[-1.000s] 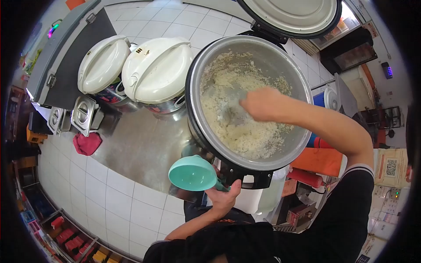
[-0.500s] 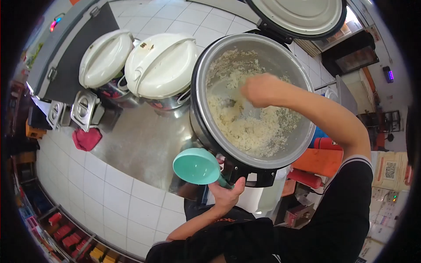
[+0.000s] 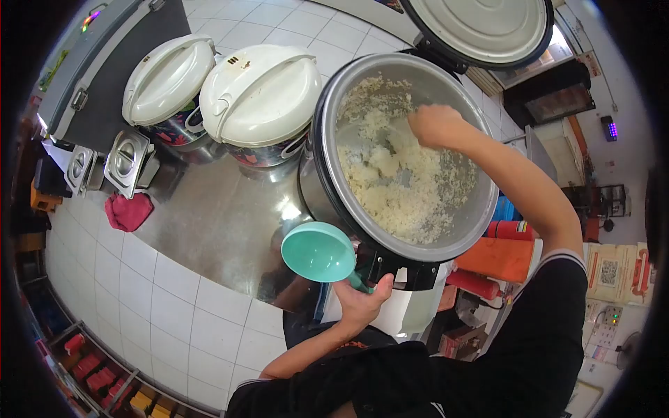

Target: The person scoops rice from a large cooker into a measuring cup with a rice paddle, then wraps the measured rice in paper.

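My left hand [image 3: 361, 305] is closed on the handle of a teal scoop [image 3: 318, 251], its round bowl facing up beside the cooker's front handle [image 3: 416, 276]. The large rice cooker [image 3: 382, 249] has its lid [image 3: 488, 31] tipped back. Inside, loose white rice [image 3: 408, 205] lies over the bottom and clings to the far wall. My right hand [image 3: 437, 127] is curled into a fist over the right side of the pot, above the rice. What it grips is hidden, and I cannot tell what it is.
Two white-lidded pots [image 3: 261, 97] [image 3: 167, 80] stand left of the cooker on the steel table [image 3: 216, 216]. Lidded steel containers [image 3: 127, 164] and a red cloth [image 3: 128, 212] are at its far left. On the right are an orange box [image 3: 496, 258] and a red fire extinguisher [image 3: 474, 284].
My right hand has moved up and slightly right over the pot, and the rice beneath has shifted. My left hand still holds the scoop. The view has shifted a little.
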`<state>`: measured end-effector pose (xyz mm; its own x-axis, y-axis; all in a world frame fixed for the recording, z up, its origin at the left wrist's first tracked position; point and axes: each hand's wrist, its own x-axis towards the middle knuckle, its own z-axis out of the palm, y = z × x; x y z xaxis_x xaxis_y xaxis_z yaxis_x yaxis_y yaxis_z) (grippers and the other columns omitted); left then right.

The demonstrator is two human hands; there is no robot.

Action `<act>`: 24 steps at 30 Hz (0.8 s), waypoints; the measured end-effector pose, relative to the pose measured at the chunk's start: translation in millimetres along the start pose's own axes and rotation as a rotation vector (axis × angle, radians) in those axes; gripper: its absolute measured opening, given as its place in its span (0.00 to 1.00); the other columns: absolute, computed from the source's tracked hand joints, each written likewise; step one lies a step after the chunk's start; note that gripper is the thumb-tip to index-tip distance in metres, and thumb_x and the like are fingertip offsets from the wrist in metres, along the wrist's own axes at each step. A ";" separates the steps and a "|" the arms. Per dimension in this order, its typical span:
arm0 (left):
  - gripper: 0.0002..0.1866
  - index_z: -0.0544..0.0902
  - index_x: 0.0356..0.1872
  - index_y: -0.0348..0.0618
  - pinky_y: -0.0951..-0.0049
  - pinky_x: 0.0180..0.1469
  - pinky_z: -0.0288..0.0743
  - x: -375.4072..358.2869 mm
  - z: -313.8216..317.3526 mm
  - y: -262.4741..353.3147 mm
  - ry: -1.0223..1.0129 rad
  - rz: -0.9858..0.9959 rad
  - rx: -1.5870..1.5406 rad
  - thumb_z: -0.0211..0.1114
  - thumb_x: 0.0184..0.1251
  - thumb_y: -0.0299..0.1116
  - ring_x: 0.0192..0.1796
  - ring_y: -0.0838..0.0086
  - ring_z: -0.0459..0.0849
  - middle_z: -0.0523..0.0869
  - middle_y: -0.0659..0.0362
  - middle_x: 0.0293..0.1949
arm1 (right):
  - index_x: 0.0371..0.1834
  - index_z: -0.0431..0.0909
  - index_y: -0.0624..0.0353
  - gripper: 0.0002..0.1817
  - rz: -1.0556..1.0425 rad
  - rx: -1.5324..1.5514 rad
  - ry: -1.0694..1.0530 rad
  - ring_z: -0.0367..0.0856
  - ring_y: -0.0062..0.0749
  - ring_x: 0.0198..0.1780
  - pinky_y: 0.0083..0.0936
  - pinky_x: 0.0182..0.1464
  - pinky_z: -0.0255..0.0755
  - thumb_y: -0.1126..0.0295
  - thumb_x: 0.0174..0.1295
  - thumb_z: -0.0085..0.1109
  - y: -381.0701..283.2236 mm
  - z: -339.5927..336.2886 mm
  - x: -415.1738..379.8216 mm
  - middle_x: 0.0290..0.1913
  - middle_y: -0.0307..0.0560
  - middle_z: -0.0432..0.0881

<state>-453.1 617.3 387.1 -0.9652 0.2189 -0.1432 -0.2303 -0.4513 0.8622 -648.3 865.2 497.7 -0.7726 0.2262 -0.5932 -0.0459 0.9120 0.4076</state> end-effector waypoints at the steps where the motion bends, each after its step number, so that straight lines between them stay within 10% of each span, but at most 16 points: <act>1: 0.42 0.63 0.63 0.32 0.68 0.59 0.71 -3.1 -2.7 -3.5 0.011 -0.009 0.046 0.80 0.50 0.32 0.55 0.68 0.75 0.72 0.53 0.55 | 0.46 0.84 0.61 0.13 0.005 0.011 -0.008 0.85 0.49 0.50 0.41 0.46 0.81 0.72 0.60 0.56 -0.7 12.1 12.1 0.47 0.54 0.85; 9: 0.44 0.63 0.63 0.31 0.66 0.63 0.66 -0.9 -9.7 -13.7 -0.025 0.025 0.144 0.81 0.48 0.36 0.59 0.66 0.72 0.70 0.52 0.57 | 0.39 0.85 0.57 0.10 -0.361 -0.144 0.152 0.88 0.48 0.43 0.40 0.41 0.82 0.74 0.59 0.54 -18.4 5.4 12.4 0.36 0.53 0.87; 15: 0.45 0.62 0.64 0.31 0.64 0.66 0.63 -2.7 -11.7 -12.6 -0.032 0.015 0.159 0.80 0.48 0.37 0.61 0.64 0.70 0.70 0.51 0.58 | 0.42 0.86 0.61 0.13 0.107 -0.052 0.012 0.86 0.48 0.49 0.39 0.45 0.81 0.70 0.60 0.54 18.2 31.7 9.9 0.44 0.51 0.87; 24: 0.48 0.57 0.66 0.30 0.62 0.66 0.59 -0.9 -7.6 -10.0 -0.051 -0.023 0.142 0.77 0.54 0.47 0.61 0.63 0.67 0.67 0.50 0.58 | 0.45 0.85 0.63 0.15 -0.001 0.067 -0.082 0.84 0.49 0.54 0.41 0.49 0.79 0.76 0.54 0.57 -6.2 5.0 -12.9 0.51 0.58 0.84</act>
<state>-450.9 615.1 374.9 -0.9513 0.2733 -0.1424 -0.2293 -0.3191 0.9196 -634.9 858.3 499.3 -0.7179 0.2500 -0.6497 -0.0020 0.9325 0.3610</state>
